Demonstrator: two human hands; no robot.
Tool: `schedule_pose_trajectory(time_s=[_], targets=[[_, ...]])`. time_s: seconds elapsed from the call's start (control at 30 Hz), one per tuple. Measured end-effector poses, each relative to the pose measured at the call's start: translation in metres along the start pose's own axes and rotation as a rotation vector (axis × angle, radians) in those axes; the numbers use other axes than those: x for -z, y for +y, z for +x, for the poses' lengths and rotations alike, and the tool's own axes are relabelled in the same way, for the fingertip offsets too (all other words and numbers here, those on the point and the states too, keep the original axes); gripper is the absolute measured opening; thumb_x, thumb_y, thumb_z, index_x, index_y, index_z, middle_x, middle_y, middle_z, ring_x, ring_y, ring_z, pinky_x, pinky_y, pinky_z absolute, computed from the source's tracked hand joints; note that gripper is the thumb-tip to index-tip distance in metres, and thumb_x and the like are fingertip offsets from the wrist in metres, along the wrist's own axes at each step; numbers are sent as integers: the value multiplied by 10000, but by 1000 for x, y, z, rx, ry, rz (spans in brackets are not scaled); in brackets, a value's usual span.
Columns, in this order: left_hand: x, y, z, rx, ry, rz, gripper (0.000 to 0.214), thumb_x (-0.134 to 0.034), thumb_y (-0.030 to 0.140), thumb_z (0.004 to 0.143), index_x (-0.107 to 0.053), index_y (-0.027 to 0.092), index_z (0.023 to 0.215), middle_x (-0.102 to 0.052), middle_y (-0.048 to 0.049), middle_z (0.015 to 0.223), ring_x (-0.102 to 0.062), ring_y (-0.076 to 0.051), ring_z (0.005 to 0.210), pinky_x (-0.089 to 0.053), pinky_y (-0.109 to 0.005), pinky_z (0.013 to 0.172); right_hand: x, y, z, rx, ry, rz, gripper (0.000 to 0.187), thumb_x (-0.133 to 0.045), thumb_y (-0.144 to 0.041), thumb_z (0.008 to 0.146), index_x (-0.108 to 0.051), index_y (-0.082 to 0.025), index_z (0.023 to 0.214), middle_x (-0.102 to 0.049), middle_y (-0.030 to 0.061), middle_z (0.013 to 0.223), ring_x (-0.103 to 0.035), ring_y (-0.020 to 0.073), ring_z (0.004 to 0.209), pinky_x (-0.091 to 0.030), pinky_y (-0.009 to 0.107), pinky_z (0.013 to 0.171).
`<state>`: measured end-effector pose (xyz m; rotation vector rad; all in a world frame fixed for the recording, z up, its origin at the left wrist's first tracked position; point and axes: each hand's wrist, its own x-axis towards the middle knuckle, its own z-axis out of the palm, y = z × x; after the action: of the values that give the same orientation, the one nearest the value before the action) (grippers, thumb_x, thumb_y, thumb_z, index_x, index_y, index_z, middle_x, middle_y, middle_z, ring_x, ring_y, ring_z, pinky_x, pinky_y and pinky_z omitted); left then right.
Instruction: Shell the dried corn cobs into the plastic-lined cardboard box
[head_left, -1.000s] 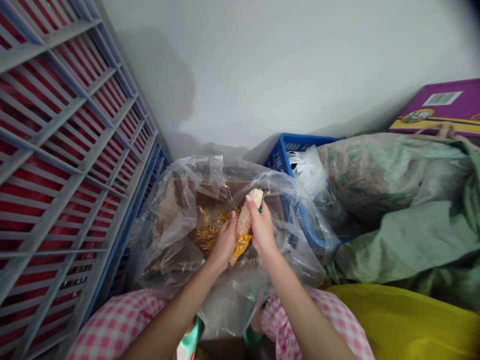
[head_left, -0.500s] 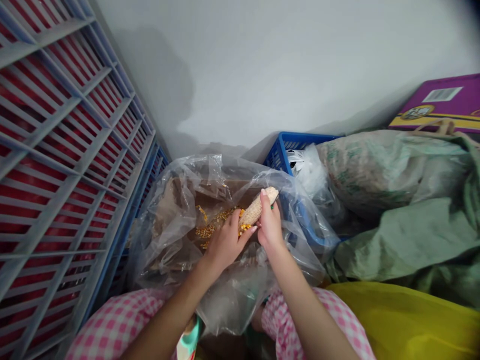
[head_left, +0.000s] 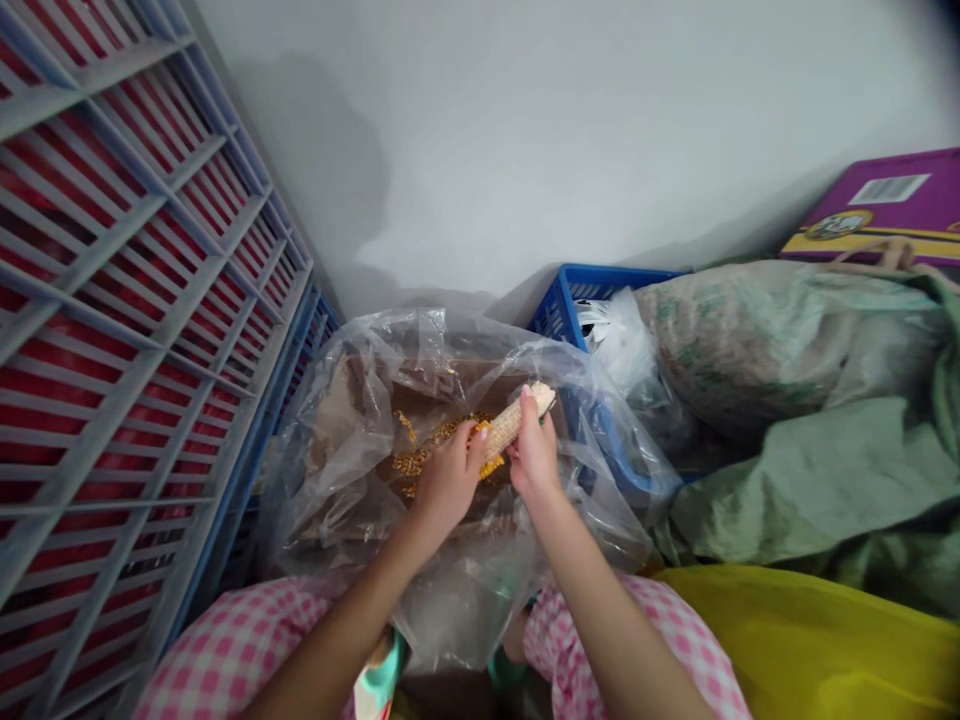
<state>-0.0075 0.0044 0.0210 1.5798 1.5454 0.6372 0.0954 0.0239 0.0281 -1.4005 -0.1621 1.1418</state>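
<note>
A corn cob (head_left: pixel 504 430), mostly bare and pale with some yellow kernels at its lower left end, is held slantwise between my hands. My right hand (head_left: pixel 536 452) is closed round its upper right end, thumb on top. At the kernel end, my left hand (head_left: pixel 448 478) grips the cob with its thumb pressed along it. A small dark and green bit shows by my right fingers; I cannot make out what it is. Below lie loose corn kernels (head_left: pixel 411 464) in a cardboard box (head_left: pixel 330 410) lined with a clear plastic bag (head_left: pixel 450 600).
A tall slatted crate (head_left: pixel 150 350) stands on the left. To the right are a blue basket (head_left: pixel 555 310) with plastic bags, a stuffed woven sack (head_left: pixel 750 340), green cloth (head_left: pixel 810 480) and a yellow bag (head_left: pixel 810 640). A purple carton (head_left: pixel 892 205) sits behind, near the white wall.
My left thumb has moved up onto the cob from below it. The cob and my right hand have shifted slightly down.
</note>
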Motion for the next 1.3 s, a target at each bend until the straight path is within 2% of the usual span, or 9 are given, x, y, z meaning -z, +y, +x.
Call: schedule_pose_trajectory(time_s=[0.13, 0.27, 0.37, 0.47, 0.67, 0.93, 1.03, 1.17, 1.3], targets=[[4, -11, 15, 213, 116, -325, 401, -432, 404, 841, -505, 159, 1150, -639, -107, 1006, -610, -198, 917, -458, -341, 829, 0, -4, 2, 12, 8, -7, 520, -629, -544, 647, -504, -222, 1036, -573, -27, 775, -543, 113, 602, -385, 212, 458], [12, -11, 16, -64, 277, -48, 357, -371, 354, 872, -573, 172, 1103, -511, -128, 1252, -453, -214, 1194, -317, -381, 1025, 2, -8, 4, 44, 28, 9, 500, -631, -534, 655, -494, -231, 1029, -560, -37, 767, -530, 101, 578, -360, 201, 428], [13, -5, 6, -250, 65, 123, 413, -308, 388, 894, -529, 206, 1192, -526, -100, 1251, -485, -207, 1169, -357, -350, 997, 3, -9, 3, 44, 13, 38, 456, -634, -519, 664, -486, -229, 984, -518, -59, 684, -484, 82, 510, -317, 188, 393], [9, -3, -1, -274, -94, 322, 620, -481, 497, 800, -360, 226, 1345, -524, -115, 1257, -569, -262, 1059, -457, -345, 855, 2, -12, 1, 23, 3, 62, 395, -639, -500, 670, -480, -213, 890, -429, -86, 580, -387, 56, 422, -244, 176, 351], [7, 0, -2, -234, -81, 352, 521, -341, 469, 869, -435, 154, 1273, -557, -151, 1227, -586, -261, 1042, -465, -354, 834, 2, -17, -2, 8, -49, 42, 400, -667, -477, 647, -478, -208, 875, -385, -103, 556, -331, 33, 395, -190, 156, 334], [4, 1, 5, 36, -100, -146, 446, -232, 362, 907, -617, 152, 990, -682, -94, 968, -614, -207, 940, -444, -333, 850, 5, -22, -2, -12, -92, -83, 445, -703, -458, 613, -521, -205, 930, -492, -77, 628, -461, 59, 480, -300, 160, 386], [3, -8, 14, 135, -31, -249, 373, -288, 288, 890, -594, 127, 1030, -651, -107, 1064, -594, -193, 989, -433, -331, 887, 4, -23, -2, 27, -89, -71, 448, -711, -448, 607, -527, -202, 932, -525, -64, 661, -497, 71, 519, -324, 166, 410], [7, -10, 14, 1, 135, -101, 400, -288, 335, 899, -522, 126, 1147, -563, -129, 1218, -501, -196, 1146, -356, -347, 987, 3, -21, -1, 70, -61, -81, 455, -699, -458, 614, -529, -198, 947, -559, -47, 682, -533, 92, 562, -364, 184, 452], [11, -1, 4, -214, -44, 173, 505, -327, 485, 872, -444, 158, 1239, -542, -131, 1227, -521, -241, 1114, -403, -363, 914, 2, -20, -4, 51, -68, -84, 458, -686, -481, 625, -520, -192, 938, -539, -51, 650, -507, 87, 522, -356, 184, 436]])
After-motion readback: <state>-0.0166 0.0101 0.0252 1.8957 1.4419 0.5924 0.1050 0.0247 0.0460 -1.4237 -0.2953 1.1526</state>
